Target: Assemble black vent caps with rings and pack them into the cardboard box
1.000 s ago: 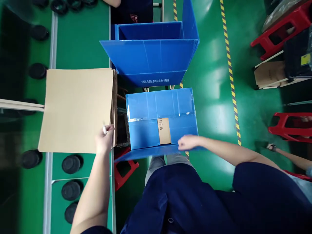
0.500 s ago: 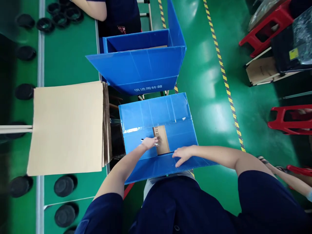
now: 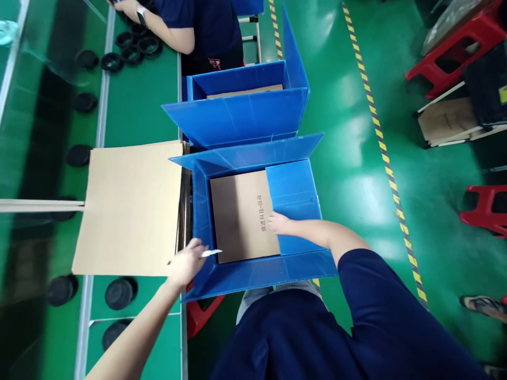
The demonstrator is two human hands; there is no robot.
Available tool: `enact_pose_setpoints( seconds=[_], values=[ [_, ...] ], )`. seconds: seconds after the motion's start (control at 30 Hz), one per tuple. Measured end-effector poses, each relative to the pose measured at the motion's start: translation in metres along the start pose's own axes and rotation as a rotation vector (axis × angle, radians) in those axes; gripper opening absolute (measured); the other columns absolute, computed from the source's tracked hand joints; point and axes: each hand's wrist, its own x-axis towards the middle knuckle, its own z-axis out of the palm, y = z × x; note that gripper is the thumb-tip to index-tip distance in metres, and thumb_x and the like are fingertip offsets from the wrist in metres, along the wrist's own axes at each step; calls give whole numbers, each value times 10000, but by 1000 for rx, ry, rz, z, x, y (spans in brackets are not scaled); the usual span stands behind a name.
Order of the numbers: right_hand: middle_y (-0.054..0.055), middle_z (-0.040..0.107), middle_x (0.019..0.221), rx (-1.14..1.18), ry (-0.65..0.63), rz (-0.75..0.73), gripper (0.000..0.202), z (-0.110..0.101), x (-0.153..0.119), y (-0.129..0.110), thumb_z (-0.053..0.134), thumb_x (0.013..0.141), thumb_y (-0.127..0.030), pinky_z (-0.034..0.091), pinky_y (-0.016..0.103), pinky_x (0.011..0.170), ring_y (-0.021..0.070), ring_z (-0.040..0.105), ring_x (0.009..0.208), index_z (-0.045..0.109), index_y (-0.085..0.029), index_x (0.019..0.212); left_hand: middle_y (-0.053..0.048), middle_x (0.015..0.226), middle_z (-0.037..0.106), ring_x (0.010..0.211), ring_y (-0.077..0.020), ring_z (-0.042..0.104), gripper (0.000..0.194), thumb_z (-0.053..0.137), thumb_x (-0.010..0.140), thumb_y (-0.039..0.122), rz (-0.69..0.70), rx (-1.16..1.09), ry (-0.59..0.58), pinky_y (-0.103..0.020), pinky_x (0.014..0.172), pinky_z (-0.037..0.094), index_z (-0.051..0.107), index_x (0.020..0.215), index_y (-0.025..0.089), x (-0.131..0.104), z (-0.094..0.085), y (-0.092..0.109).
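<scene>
Where the green bench point(image 3: 134, 111) ends at its right edge, an open blue corrugated-plastic box point(image 3: 253, 272) stands just beside it, long flaps folded outward front and back. Item: brown cardboard sheet point(image 3: 241, 216) with printed characters, lying flat inside the box, its right part covered by a blue inner side flap point(image 3: 295, 203). Right hand point(image 3: 278, 222): fingers spread flat on the sheet, at the flap's left edge, holding nothing. Left hand point(image 3: 187, 264): at the box's left front corner, closed round a small white pen-like item point(image 3: 210, 253) whose tip juts over the box interior. Stack of flat brown cardboard sheets point(image 3: 132, 208) on the bench, its right edge touching the box wall. Second blue plastic box point(image 3: 237, 108) directly behind. Black round parts point(image 3: 119, 293) along the bench. Open green floor point(image 3: 356, 158) to the right, bordered by yellow-black striped tape point(image 3: 382, 142).
</scene>
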Motion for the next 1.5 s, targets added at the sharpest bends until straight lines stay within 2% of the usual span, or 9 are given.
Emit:
enact_pose_setpoints(
  seconds=[0.2, 0.37, 0.5, 0.7, 0.9, 1.0, 1.13, 1.3, 1.5],
  values=[
    [125, 620, 1130, -33, 188, 99, 260, -35, -67, -5, 500, 917, -186, 322, 451, 1117, 289, 454, 1155, 749, -114, 931, -9, 1649, 251, 959, -225, 697, 619, 629, 877, 213, -281, -202, 331, -302, 589, 543, 536, 1484, 282, -32, 20, -19],
    [176, 310, 1580, 93, 610, 641, 646, -34, -171, 0, 553, 774, -179, 275, 549, 1177, 394, 364, 1378, 586, -103, 1415, -66, 1398, 585, 1121, -309, 663, 665, 624, 918, 254, -393, -556, 341, -437, 994, 538, 452, 1560, 250, -18, 26, -24],
    [182, 626, 1187, 544, 552, 1130, 818, -28, -224, 11, 442, 883, -183, 499, 437, 931, 295, 641, 978, 185, -113, 1656, -60, 1330, 627, 1137, -362, 641, 700, 678, 894, 257, -556, -606, 336, -506, 981, 532, 456, 1556, 300, -9, 24, -52],
    [129, 665, 1043, 710, 699, 1215, 691, -10, -254, 28, 456, 900, -209, 502, 404, 913, 261, 626, 852, 381, -98, 1577, -72, 1328, 633, 1182, -341, 628, 703, 689, 885, 196, -563, -624, 369, -467, 996, 524, 471, 1545, 302, 5, 5, -57],
    [237, 249, 1607, 98, 847, 1061, 732, -6, -232, -24, 486, 965, -292, 223, 586, 1189, 399, 302, 1463, 270, -55, 1624, -106, 1341, 579, 1011, -255, 673, 686, 759, 854, 368, -410, -403, 380, -369, 869, 553, 537, 1497, 274, -5, 0, -45],
    [143, 402, 1558, -1, 617, 672, 525, -18, -194, -60, 468, 1018, -353, 73, 548, 1248, 322, 264, 1505, 523, -126, 1488, -94, 1373, 524, 871, -186, 651, 566, 749, 855, 431, -422, -269, 446, -301, 712, 518, 644, 1391, 282, -19, 4, -39],
    [169, 697, 1075, 310, 96, 622, 566, -30, -164, -99, 331, 1070, -498, 470, 471, 1003, 334, 644, 1125, 740, -108, 1073, -66, 1249, 601, 819, -161, 619, 414, 663, 902, 464, -495, -393, 688, -281, 675, 447, 736, 1247, 246, -58, 4, -27],
    [122, 266, 1627, 525, -23, 381, 727, 49, -188, -186, 283, 1059, -557, 238, 425, 1237, 287, 278, 1513, 320, -99, 1623, -27, 732, 640, 748, -185, 624, 552, 558, 892, 552, -490, -998, 593, -284, 760, 480, 704, 1263, 170, -133, 26, 11],
    [49, -63, 1683, 554, 30, 788, 701, 196, -131, -283, 453, 1031, -402, 40, 490, 1263, 278, -32, 1566, 182, -294, 1669, -80, 996, 710, 926, -205, 652, 359, 667, 833, 355, -514, -1408, 37, -289, 847, 468, 704, 1099, 118, -156, 150, 89]
  ],
)
